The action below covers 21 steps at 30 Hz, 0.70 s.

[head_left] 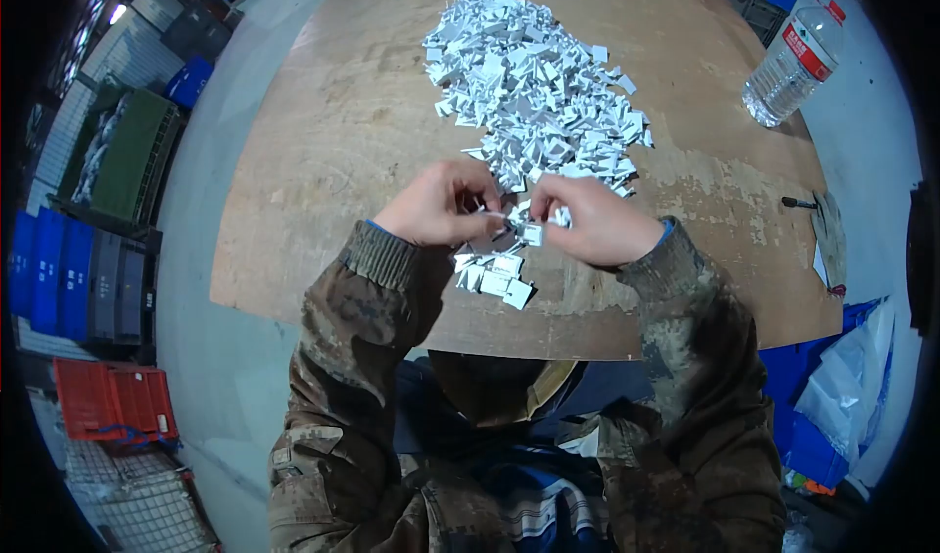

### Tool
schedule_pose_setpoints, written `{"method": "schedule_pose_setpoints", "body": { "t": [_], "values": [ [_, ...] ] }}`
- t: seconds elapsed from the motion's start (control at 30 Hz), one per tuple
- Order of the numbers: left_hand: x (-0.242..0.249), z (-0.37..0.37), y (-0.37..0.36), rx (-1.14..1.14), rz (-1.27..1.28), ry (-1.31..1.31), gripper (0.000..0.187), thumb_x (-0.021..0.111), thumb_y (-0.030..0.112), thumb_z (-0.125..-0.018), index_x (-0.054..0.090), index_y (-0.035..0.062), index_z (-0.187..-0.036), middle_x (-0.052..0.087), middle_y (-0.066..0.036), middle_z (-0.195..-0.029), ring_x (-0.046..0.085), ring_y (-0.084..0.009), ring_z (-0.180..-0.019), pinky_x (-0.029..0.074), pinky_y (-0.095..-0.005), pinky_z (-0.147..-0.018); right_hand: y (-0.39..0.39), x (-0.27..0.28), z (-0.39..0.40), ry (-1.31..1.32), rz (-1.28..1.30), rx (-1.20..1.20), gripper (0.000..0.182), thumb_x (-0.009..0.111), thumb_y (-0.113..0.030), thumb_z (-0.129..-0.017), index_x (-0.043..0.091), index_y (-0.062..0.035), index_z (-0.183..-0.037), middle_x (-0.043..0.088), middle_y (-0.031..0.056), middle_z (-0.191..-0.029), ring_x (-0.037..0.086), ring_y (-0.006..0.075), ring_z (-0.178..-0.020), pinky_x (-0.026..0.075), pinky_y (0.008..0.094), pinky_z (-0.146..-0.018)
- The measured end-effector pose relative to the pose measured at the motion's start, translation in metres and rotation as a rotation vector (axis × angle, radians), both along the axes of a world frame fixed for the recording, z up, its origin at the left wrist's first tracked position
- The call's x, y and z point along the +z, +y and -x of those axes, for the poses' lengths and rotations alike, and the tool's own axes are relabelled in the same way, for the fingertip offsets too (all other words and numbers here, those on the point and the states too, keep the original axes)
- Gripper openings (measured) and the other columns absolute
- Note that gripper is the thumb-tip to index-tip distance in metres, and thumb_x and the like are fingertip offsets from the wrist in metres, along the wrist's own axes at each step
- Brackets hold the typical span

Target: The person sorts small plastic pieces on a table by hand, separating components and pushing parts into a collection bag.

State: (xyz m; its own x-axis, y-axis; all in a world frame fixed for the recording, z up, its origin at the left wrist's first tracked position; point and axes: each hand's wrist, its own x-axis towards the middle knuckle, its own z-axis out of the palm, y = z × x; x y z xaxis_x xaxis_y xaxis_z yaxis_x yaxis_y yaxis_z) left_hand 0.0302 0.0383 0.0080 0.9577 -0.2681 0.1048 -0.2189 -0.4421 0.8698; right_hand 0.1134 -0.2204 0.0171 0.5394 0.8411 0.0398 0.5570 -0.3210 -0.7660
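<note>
Both hands are meeting over the board (323, 142): left hand (438, 206) and right hand (587, 222) are pinching small white pieces (529, 230) (big pile (534, 88) lying at twelve o'clock).

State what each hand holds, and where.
Both hands, left hand and right hand, pinch small white pieces between fingertips; exact grip spots cannot be told.

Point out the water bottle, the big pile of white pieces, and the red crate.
water bottle (791, 62), head view, middle of the clear body
big pile of white pieces (534, 93), head view, centre of the heap
red crate (113, 398), head view, top face
</note>
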Motion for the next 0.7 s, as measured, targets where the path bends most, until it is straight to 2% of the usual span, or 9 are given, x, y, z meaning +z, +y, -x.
{"method": "schedule_pose_setpoints", "body": {
  "t": [0.07,0.27,0.4,0.43,0.57,0.6,0.7],
  "values": [
    [-0.004,-0.003,0.006,0.041,0.237,0.166,0.015,0.078,0.011,-0.084,0.077,0.0048,-0.098,0.069,-0.001,-0.073,0.056,-0.0122,-0.058,0.045,-0.0229,-0.057,0.002,-0.002,-0.003,0.009,-0.120,-0.049,0.013,0.065,-0.009,-0.087,0.065,-0.0023,-0.098,0.070,0.0132,-0.088,0.062,0.0294,-0.071,0.051,0.0410,-0.068],
    [-0.008,-0.010,0.007,0.257,0.201,0.130,0.016,0.079,0.011,-0.084,0.077,0.0049,-0.098,0.070,-0.001,-0.076,0.057,-0.0123,-0.059,0.047,-0.0234,-0.059,0.012,0.001,0.003,-0.045,0.064,-0.050,0.012,0.065,-0.006,-0.089,0.066,-0.0014,-0.100,0.070,0.0081,-0.087,0.063,0.0216,-0.079,0.052,0.0365,-0.076],
    [0.003,-0.004,-0.009,0.279,-0.036,-0.025,0.015,0.077,0.011,-0.085,0.076,0.0026,-0.098,0.070,-0.002,-0.076,0.056,-0.0115,-0.060,0.047,-0.0243,-0.059,0.017,-0.018,-0.005,-0.001,-0.391,-0.094,0.010,0.067,-0.007,-0.089,0.066,-0.0014,-0.098,0.067,0.0075,-0.078,0.059,0.0167,-0.063,0.050,0.0303,-0.063],
    [0.002,-0.006,-0.011,0.277,-0.037,-0.027,0.015,0.077,0.011,-0.085,0.076,0.0026,-0.098,0.070,-0.002,-0.076,0.056,-0.0115,-0.060,0.047,-0.0243,-0.059,0.015,-0.015,-0.007,-0.003,-0.392,-0.097,0.010,0.067,-0.007,-0.089,0.066,-0.0014,-0.098,0.067,0.0075,-0.078,0.059,0.0167,-0.063,0.050,0.0303,-0.063],
    [-0.010,-0.014,-0.014,0.090,-0.216,-0.410,0.018,0.079,0.013,-0.085,0.076,0.0014,-0.099,0.070,-0.003,-0.077,0.056,-0.0123,-0.061,0.048,-0.0253,-0.060,-0.003,0.011,-0.018,1.149,-0.582,-0.117,0.010,0.069,-0.005,-0.088,0.064,-0.0027,-0.097,0.064,0.0068,-0.075,0.050,0.0101,-0.050,0.039,0.0220,-0.046],
    [-0.006,-0.013,-0.016,0.088,-0.216,-0.411,0.018,0.079,0.013,-0.085,0.076,0.0014,-0.099,0.070,-0.003,-0.077,0.056,-0.0123,-0.061,0.048,-0.0253,-0.060,-0.003,0.013,-0.017,1.147,-0.584,-0.118,0.010,0.069,-0.005,-0.088,0.064,-0.0027,-0.097,0.064,0.0068,-0.075,0.050,0.0101,-0.050,0.039,0.0220,-0.046],
    [0.003,-0.003,-0.018,0.168,0.016,-0.113,0.018,0.081,0.014,-0.084,0.076,0.0022,-0.096,0.069,-0.003,-0.076,0.056,-0.0132,-0.061,0.047,-0.0255,-0.059,0.005,0.015,-0.006,0.909,-0.329,-0.045,0.010,0.067,-0.006,-0.089,0.062,-0.0041,-0.097,0.065,0.0067,-0.075,0.045,0.0064,-0.046,0.028,0.0194,-0.039]
  ]
}}
